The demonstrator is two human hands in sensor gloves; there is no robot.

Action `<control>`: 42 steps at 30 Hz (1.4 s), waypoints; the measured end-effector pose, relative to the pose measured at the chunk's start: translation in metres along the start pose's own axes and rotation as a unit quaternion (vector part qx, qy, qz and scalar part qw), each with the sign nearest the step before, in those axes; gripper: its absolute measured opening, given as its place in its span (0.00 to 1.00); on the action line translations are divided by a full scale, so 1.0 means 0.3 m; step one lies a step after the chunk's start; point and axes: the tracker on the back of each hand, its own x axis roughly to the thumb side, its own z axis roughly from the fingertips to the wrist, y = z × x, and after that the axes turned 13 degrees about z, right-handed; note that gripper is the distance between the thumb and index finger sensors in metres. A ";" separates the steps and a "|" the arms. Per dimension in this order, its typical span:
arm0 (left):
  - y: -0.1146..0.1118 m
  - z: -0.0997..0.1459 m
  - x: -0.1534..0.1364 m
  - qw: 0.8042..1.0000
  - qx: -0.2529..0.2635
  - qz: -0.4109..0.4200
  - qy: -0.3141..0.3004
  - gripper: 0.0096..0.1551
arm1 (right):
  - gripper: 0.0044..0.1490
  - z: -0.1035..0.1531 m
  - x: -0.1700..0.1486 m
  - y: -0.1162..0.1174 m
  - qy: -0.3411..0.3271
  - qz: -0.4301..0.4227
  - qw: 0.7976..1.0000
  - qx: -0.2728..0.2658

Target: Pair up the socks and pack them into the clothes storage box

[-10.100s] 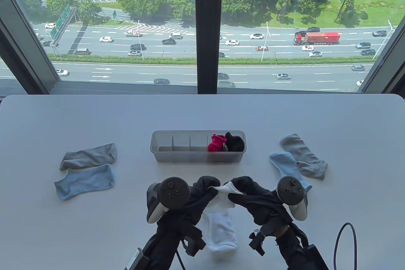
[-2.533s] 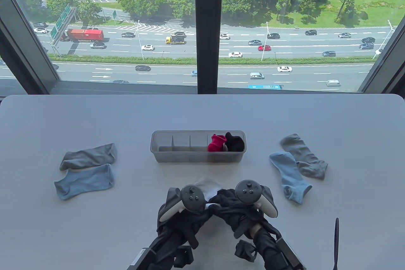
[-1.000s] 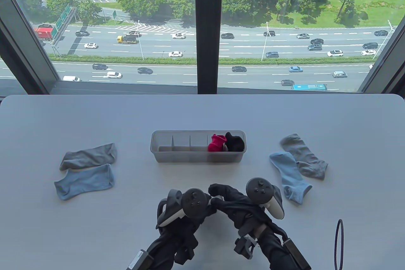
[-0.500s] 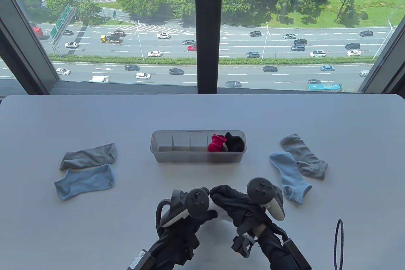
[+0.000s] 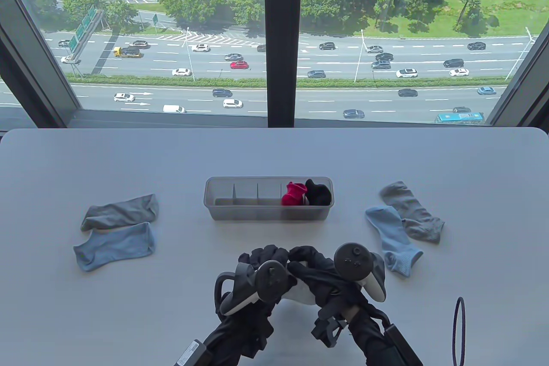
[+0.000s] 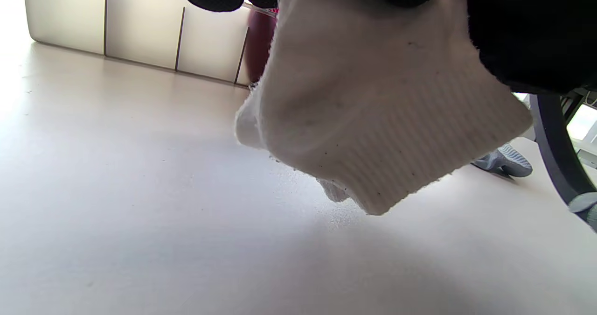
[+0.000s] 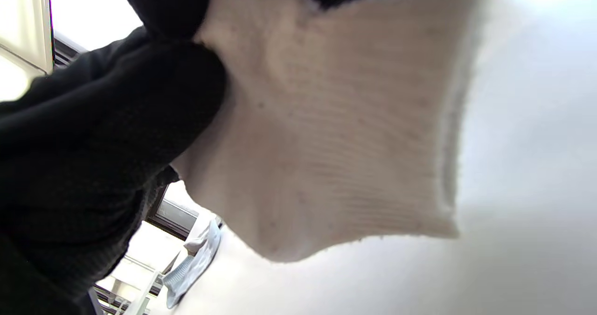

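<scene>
Two gloved hands meet near the front edge of the tabletop [image 5: 128, 319], both gripping a bundle of white socks [image 5: 300, 293] held just above the surface. The left hand [image 5: 261, 261] curls its fingers over the top of the bundle; the right hand [image 5: 315, 273] wraps it from the other side, fingers closed on the cloth. From the wrist views the white socks [image 6: 373, 109] show a ribbed cuff hanging down, folded over itself, with small dark specks of lint on the knit; it appears to be two socks layered together, though the fold hides the inner one.

Behind the hands, at the middle of the tabletop, stands the translucent clothes storage box [image 5: 268, 211], divided into compartments. Its two right-end compartments hold a rolled red pair [image 5: 294, 193] and a rolled black pair [image 5: 318, 192].

Toward the left edge lie a grey sock [image 5: 120, 211] and a light blue sock [image 5: 113, 246], touching. Toward the right edge a second light blue sock [image 5: 392, 239] overlaps a second grey sock [image 5: 411, 210].
</scene>
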 end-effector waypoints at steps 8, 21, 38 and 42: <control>0.015 -0.007 -0.026 0.999 0.018 -0.009 0.041 0.30 | 0.33 -0.002 0.023 0.030 -0.028 -0.021 0.998 0.053; 0.017 0.008 0.016 0.999 0.034 -0.014 -0.010 0.36 | 0.31 0.002 -0.006 0.017 0.003 -0.041 0.999 0.019; 0.029 -0.007 -0.042 0.998 -0.037 -0.006 0.041 0.32 | 0.44 -0.007 0.017 0.046 -0.045 -0.011 0.994 0.098; 0.041 0.007 -0.034 0.999 0.018 -0.021 0.044 0.49 | 0.34 -0.005 0.007 0.040 -0.007 0.008 0.999 0.042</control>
